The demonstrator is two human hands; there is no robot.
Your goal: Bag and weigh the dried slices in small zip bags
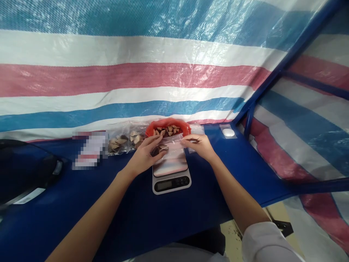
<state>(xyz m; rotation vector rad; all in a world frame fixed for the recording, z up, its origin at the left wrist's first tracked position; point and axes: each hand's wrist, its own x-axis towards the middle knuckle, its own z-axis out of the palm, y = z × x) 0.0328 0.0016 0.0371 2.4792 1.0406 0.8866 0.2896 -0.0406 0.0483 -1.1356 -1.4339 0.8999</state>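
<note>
Clear plastic bag (175,139) over silvery plate (171,166) of white rectangular digital scale (172,190); right hand (201,146) pinches bag's right edge; left hand (142,155) at its left, hold unclear; red plastic bag (186,126) of brown chunks (172,129) behind

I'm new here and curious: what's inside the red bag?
Brown, pale-edged pieces show inside the red bag; anything beneath them, or behind the left hand, is covered.

sheet (92,150): pixelated (unreadable) | black object (24,171): cut by left edge | scale display (163,185): illegible
</note>
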